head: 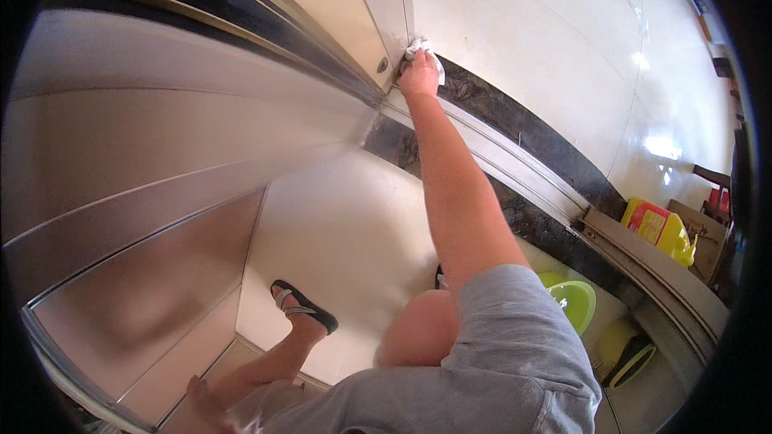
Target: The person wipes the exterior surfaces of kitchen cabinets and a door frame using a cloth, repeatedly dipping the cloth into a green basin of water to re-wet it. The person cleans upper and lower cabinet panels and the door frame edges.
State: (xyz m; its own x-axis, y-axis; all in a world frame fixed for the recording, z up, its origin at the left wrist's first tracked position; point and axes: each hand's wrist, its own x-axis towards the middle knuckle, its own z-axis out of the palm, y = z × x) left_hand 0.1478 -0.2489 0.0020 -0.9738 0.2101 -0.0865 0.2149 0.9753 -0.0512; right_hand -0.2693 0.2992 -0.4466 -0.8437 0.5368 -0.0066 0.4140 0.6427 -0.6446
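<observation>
My right hand (pixel 420 75) is stretched far forward and holds a crumpled white cloth (pixel 418 45). It presses the cloth at the foot of a white door frame (pixel 395 6), where the frame meets a dark marbled threshold strip (pixel 482 93). Just left of the hand is a cream sliding door panel with a small round metal fitting (pixel 382 64). A pale metal door track (pixel 512 157) runs under my forearm and away to the right. My left hand (pixel 202 399) is low at the bottom left, beside my leg and the glossy cabinet front; its fingers are mostly hidden.
Glossy cabinet panels (pixel 151 271) stand close on the left. My sandalled foot (pixel 304 307) is on the pale tiled floor (pixel 344 223). At right are a yellow plastic jug (pixel 660 229), a cardboard box (pixel 702 238), a green basin (pixel 579 304) and a yellowish bucket (pixel 621 349).
</observation>
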